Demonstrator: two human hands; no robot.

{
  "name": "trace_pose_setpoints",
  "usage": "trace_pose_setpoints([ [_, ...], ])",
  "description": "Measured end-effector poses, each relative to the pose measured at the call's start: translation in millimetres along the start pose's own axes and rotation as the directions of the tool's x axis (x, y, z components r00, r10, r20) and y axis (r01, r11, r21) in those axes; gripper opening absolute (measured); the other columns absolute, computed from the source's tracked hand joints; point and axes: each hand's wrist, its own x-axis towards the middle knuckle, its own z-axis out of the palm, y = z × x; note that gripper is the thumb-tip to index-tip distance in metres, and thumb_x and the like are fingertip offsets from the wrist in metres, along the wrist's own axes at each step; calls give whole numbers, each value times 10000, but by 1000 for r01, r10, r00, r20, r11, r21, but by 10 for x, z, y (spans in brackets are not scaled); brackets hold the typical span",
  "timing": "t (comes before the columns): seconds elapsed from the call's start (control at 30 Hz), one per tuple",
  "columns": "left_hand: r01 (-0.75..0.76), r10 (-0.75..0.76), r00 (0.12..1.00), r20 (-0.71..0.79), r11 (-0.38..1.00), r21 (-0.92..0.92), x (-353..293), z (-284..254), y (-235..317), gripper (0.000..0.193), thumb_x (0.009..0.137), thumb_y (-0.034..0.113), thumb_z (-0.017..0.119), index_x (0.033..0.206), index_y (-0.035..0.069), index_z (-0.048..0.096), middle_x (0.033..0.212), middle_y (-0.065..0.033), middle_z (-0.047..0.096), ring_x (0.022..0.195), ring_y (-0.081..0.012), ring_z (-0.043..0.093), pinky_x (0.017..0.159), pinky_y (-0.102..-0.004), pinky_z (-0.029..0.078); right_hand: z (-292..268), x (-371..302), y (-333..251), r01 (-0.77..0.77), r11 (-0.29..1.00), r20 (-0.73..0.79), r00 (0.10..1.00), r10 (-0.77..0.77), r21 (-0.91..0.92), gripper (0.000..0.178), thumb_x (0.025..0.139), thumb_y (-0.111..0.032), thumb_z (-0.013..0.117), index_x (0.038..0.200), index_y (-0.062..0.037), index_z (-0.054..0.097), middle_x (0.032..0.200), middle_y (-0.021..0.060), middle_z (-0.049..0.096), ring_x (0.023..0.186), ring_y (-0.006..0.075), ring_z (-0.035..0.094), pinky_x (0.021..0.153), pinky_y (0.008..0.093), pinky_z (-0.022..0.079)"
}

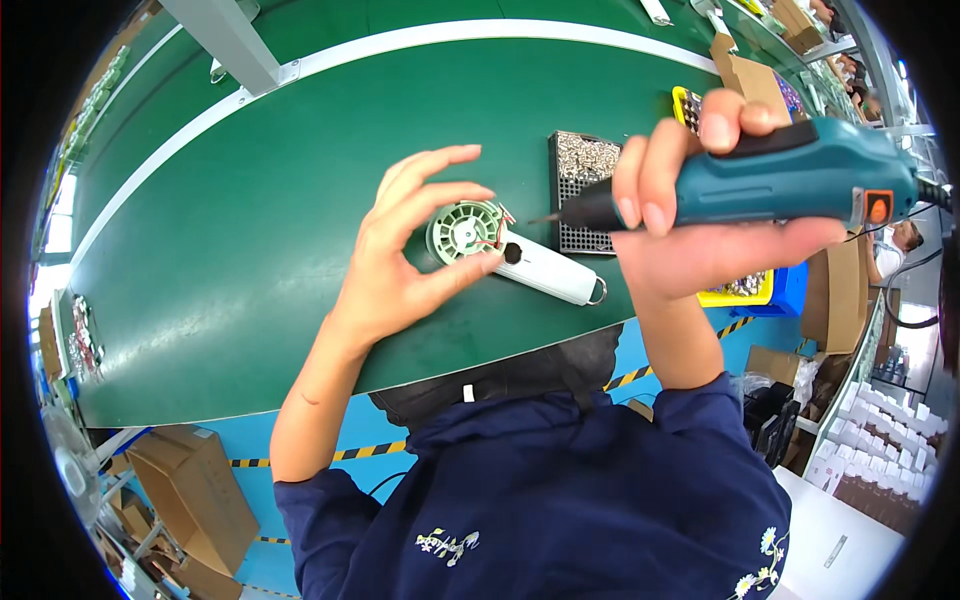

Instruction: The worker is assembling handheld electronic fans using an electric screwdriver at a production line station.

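Note:
A small handheld fan point(550, 272) with a white handle lies on the green workbench, its round pale-green head uncovered and thin red wires showing. My left hand point(395, 245) is open around the fan's head, thumb along the near side and fingers apart on the far side. Whether the fingertips press on it is hard to tell. In my right hand point(670, 200) is a teal electric screwdriver point(780, 180), gripped by its body and raised above the bench. Its thin bit points left toward the fan, a short way from it.
Behind the screwdriver stands a black perforated tray point(585, 160) of small metal screws. Yellow bins point(750, 290) of small parts and a blue bin point(790, 290) are at the right. A metal post point(225, 40) rises at the far left; a cardboard box point(190, 490) stands below the bench.

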Motion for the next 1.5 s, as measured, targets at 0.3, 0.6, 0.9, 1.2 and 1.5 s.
trace_pose_setpoints([
  [0.3,165,-156,977,148,985,-49,-135,124,-72,621,651,39,776,1224,83,540,1197,-116,563,1114,-302,551,941,-372,458,69,-234,-90,48,998,-170,984,-52,-28,722,817,-733,441,1152,-94,478,961,27,507,427,115,417,357,264,341],
  [0.6,106,-106,987,122,994,10,-146,177,-92,624,633,46,787,1208,69,548,1146,-121,590,1048,-305,584,899,-361,476,71,-484,-71,51,998,-150,987,-57,-43,800,737,-791,481,1130,-94,470,960,78,511,455,198,492,378,352,407],
  [0.9,613,-583,747,319,420,-669,-74,-258,-248,484,851,332,567,1193,-7,513,1008,-167,637,871,-235,641,797,-341,532,-325,-331,-686,186,963,-309,920,-241,-197,714,824,-737,412,1136,-100,498,996,29,533,441,129,437,358,282,367],
  [1.2,393,-616,534,579,-425,-815,28,24,152,488,971,370,353,1326,42,423,1094,-292,564,714,-318,628,668,-385,589,-485,-677,-494,-28,959,-594,790,-152,-283,829,749,-855,290,1059,-115,500,910,31,508,367,121,395,343,277,340],
  [1.5,-74,-482,788,383,-692,-718,-164,115,423,534,945,355,429,1382,54,368,1391,-174,315,983,-308,563,922,-455,497,-485,-765,-350,-128,949,-579,813,-65,-287,822,746,-847,322,1053,-102,486,911,39,502,376,116,400,349,268,340],
])
